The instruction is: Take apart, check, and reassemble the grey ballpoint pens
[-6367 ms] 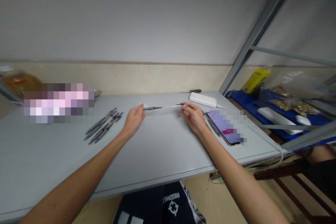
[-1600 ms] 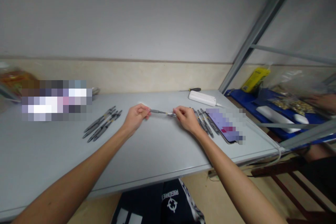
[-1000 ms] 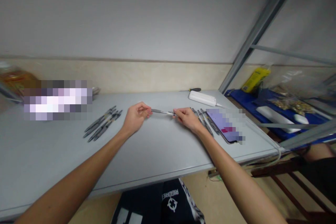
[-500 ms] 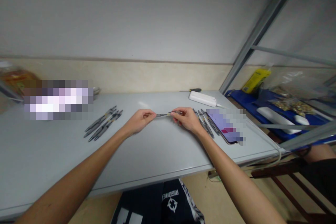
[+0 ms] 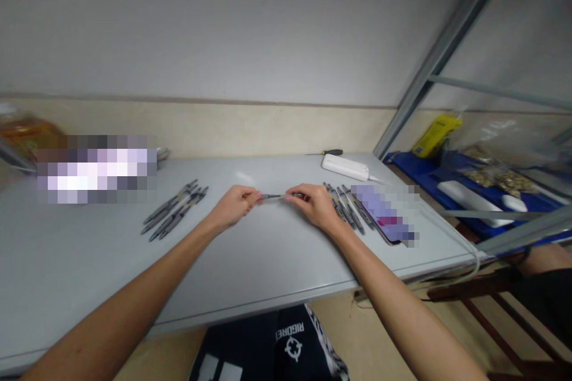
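A slim grey pen (image 5: pixel 273 196) is held level above the table, one end in each hand. My left hand (image 5: pixel 238 203) pinches its left end between thumb and fingertips. On the other end, my right hand (image 5: pixel 311 202) is closed, its fingers hiding that part of the pen. Several grey pens (image 5: pixel 176 209) lie slanted in a group to the left of my left hand. Another group of grey pens (image 5: pixel 356 208) lies just right of my right hand.
Beside the right-hand pens lies a phone (image 5: pixel 379 214), partly blurred. Behind it are a white power strip (image 5: pixel 345 167) with a cable and a screwdriver (image 5: pixel 331 152). A metal post (image 5: pixel 429 83) rises at the right. A person's arm (image 5: pixel 547 259) shows at the far right.
My right hand's fingertips have shifted slightly left along the pen and closed in on it. My left hand has moved slightly left and keeps its pinch.
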{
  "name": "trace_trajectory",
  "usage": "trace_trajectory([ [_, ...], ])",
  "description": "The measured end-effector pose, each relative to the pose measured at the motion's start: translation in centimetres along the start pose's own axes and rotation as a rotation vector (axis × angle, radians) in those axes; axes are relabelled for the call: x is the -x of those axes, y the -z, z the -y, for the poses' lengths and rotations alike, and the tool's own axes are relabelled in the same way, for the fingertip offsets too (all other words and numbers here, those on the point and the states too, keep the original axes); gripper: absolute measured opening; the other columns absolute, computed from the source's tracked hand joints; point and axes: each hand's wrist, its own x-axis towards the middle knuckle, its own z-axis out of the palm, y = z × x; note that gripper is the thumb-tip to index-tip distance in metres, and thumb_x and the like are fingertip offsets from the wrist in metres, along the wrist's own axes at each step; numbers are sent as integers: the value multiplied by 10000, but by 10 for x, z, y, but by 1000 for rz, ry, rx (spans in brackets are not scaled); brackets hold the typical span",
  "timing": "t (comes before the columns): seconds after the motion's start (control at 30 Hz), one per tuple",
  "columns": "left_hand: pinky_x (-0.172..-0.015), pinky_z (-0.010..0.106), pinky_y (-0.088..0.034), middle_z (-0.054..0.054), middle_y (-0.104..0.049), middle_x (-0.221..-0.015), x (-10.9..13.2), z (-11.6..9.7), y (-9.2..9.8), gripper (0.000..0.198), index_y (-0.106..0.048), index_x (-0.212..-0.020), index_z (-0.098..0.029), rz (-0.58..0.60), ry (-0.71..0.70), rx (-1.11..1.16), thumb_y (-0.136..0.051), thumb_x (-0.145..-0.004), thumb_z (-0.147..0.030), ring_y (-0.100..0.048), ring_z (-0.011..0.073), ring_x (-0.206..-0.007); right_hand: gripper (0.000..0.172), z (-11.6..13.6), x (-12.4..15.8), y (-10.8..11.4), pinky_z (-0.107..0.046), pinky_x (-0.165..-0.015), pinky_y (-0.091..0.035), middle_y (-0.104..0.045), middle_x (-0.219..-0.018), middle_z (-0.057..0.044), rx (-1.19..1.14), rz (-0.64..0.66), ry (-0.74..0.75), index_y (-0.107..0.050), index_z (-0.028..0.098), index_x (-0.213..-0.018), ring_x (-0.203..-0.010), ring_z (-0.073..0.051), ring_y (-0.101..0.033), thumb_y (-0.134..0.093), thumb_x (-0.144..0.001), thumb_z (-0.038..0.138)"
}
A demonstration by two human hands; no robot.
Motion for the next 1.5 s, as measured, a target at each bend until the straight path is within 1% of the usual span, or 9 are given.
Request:
trace_trajectory([
  [0.3, -453, 230, -201, -56, -342, -474, 8, -16, -4, 349, -619, -686, -126, -136, -89, -181, -446, -771, -418, -293, 87, -453, 220, 7, 0, 5, -208, -513, -340, -650, -589, -12, -48, 15, -114, -731, 143, -782, -499, -91, -467, -626, -775, 336],
  [0.53, -483, 219, -248, -26, -437, -520, 7, -11, -5, 328, -633, -691, -126, -215, -177, -242, -447, -795, -375, -360, 99, -516, 269, 8, -1, 6, -214, -488, -303, -593, -552, 12, -107, 28, -187, -728, 150, -780, -476, -82, -401, -605, -769, 388],
  [0.7, -490, 220, -285, -20, -486, -536, 8, -11, -7, 322, -626, -694, -134, -219, -203, -243, -440, -818, -365, -397, 102, -515, 310, 6, -1, 6, -207, -442, -292, -505, -476, 31, -267, 67, -305, -705, 141, -763, -445, -85, -393, -603, -746, 432],
  [0.8, -520, 224, -327, -10, -534, -572, 9, -13, -8, 331, -630, -723, -134, -240, -234, -245, -436, -834, -377, -446, 109, -536, 315, 6, -2, 5, -204, -421, -302, -491, -457, 38, -403, 64, -381, -685, 136, -752, -419, -80, -396, -624, -718, 443],
  [0.9, -598, 233, -383, 15, -606, -671, 11, -17, -10, 315, -639, -780, -135, -273, -291, -211, -455, -840, -383, -519, 127, -623, 318, 4, -4, 3, -200, -397, -296, -494, -445, 44, -519, 3, -463, -670, 141, -759, -392, -75, -394, -660, -682, 449],
  [1.0, -678, 247, -413, 37, -653, -787, 12, -19, -12, 266, -644, -831, -143, -272, -346, -183, -491, -828, -361, -559, 144, -722, 329, 3, -5, 2, -193, -376, -290, -514, -459, 34, -597, -79, -520, -644, 142, -701, -387, -72, -415, -684, -651, 465],
  [1.23, -666, 268, -422, 34, -645, -763, 12, -20, -12, 183, -626, -816, -154, -275, -315, -218, -525, -795, -305, -554, 151, -702, 350, 3, -4, 1, -195, -366, -302, -519, -460, 30, -682, -103, -528, -610, 145, -649, -379, -71, -418, -697, -638, 484],
  [1.4, -669, 268, -433, 25, -629, -749, 13, -20, -16, 180, -609, -837, -163, -181, -322, -206, -537, -790, -321, -559, 149, -713, 341, 2, -6, -4, -204, -397, -313, -469, -477, 43, -747, -219, -491, -594, 160, -641, -417, -71, -387, -695, -642, 485],
  [1.5, -642, 253, -433, 18, -609, -738, 15, -20, -20, 175, -604, -847, -164, -100, -348, -214, -522, -803, -312, -544, 133, -682, 376, 1, -10, -6, -219, -455, -383, -523, -588, 6, -799, -329, -515, -580, 175, -656, -521, -104, -464, -673, -635, 539],
])
